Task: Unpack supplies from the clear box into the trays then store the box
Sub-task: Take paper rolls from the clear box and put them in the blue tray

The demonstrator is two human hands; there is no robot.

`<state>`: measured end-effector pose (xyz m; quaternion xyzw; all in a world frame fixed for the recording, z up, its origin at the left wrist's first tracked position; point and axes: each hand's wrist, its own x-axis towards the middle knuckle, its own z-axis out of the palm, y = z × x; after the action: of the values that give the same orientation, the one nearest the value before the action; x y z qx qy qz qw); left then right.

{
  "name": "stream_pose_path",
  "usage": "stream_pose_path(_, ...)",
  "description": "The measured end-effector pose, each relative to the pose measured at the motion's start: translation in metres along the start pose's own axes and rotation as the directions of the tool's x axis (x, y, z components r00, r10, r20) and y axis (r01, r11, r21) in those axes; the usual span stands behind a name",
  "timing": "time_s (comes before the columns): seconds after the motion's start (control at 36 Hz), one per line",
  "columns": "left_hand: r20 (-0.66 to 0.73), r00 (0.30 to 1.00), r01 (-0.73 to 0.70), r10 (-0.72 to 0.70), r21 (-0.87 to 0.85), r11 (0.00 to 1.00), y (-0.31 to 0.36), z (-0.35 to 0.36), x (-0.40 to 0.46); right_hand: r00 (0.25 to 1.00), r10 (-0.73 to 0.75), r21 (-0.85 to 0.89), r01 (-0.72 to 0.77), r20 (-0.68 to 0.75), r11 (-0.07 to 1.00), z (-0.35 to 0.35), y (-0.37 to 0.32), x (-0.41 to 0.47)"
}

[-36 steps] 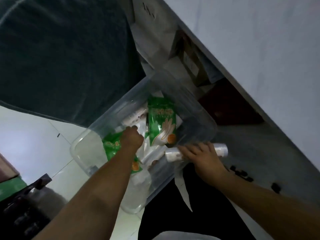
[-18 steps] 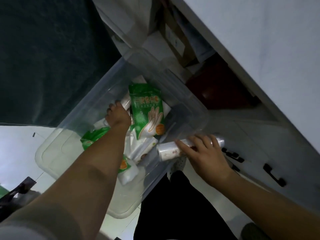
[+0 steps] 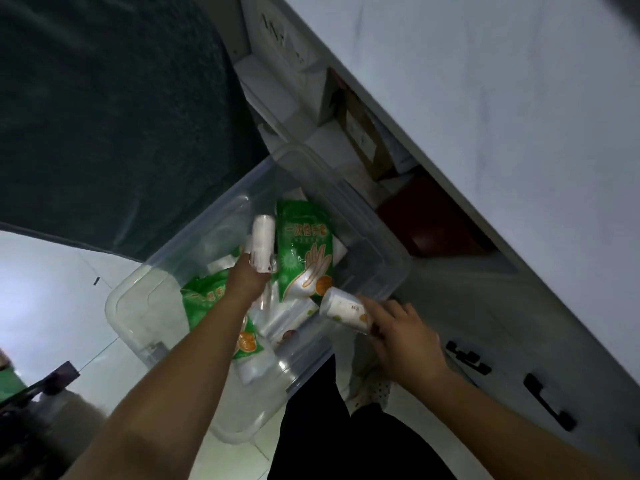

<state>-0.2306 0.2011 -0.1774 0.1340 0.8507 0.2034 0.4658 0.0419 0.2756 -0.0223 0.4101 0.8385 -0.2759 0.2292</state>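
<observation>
— So how far along are you?

— Early, I judge. The clear box (image 3: 346, 202) sits on the floor and holds most supplies: a green glove packet (image 3: 306, 251), another (image 3: 207, 299). No trays are in view.

— And your hands?

— My left hand (image 3: 247, 278) reaches down into the box, fingers grasping a white roll (image 3: 262, 245) upright. My right hand (image 3: 405, 337) hovers at the near rim, fingers wrapped round a second roll (image 3: 346, 308).

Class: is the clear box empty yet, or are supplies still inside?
Not empty. The clear box holds green glove packets and white rolls.
</observation>
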Motion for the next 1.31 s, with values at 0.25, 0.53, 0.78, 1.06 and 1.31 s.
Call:
stream_pose_path(0.25, 0.104, 0.99, -0.006, 0.1, -0.661, 0.75, 0.011, -0.007, -0.166, 0.997, 0.071, 0.6, -0.04, -0.028, 0.799, -0.026, 0.024, -0.053)
stream_pose_path(0.53, 0.205, 0.885, -0.127, 0.419, -0.758, 0.639, 0.076, 0.04, -0.35, 0.959, 0.05, 0.847, 0.22, -0.278, 0.484, -0.092, 0.081, -0.202)
stream_pose_path(0.78, 0.39, 0.686, -0.216, 0.614, -0.697, 0.684, 0.138, 0.1, -0.446, 0.825, 0.347, 0.883, 0.346, -0.447, 0.316, -0.105, 0.169, -0.347)
stream_pose_path(1.06, 0.601, 0.435, -0.394, 0.67, -0.542, 0.742, 0.201, 0.203, -0.508, 0.499, 0.682, 0.8, 0.559, -0.535, 0.218, -0.051, 0.26, -0.467)
stream_pose_path(1.31, 0.696, 0.315, -0.508, 0.646, -0.451, 0.734, 0.259, 0.269, -0.547, 0.237, 0.816, 0.764, 0.551, -0.528, 0.335, -0.018, 0.316, -0.536)
